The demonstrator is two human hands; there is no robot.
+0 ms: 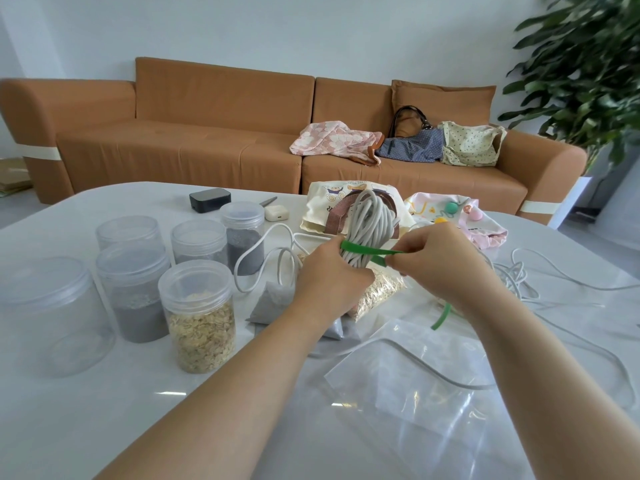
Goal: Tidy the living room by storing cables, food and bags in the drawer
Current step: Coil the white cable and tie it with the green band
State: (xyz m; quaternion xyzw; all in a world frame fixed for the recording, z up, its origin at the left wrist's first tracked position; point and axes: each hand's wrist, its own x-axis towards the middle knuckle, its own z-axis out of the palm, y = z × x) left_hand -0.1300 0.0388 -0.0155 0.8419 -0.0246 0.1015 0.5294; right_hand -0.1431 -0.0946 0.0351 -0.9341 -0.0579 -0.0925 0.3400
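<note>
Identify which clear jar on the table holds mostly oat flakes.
The front-right jar, the one nearest the person's left arm. Pale flakes fill its lower half, whereas the other jars hold mainly grey powder or look empty.

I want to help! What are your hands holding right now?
Left hand: grips the coiled grey cable.
Right hand: pinches the green tie strap.
</note>
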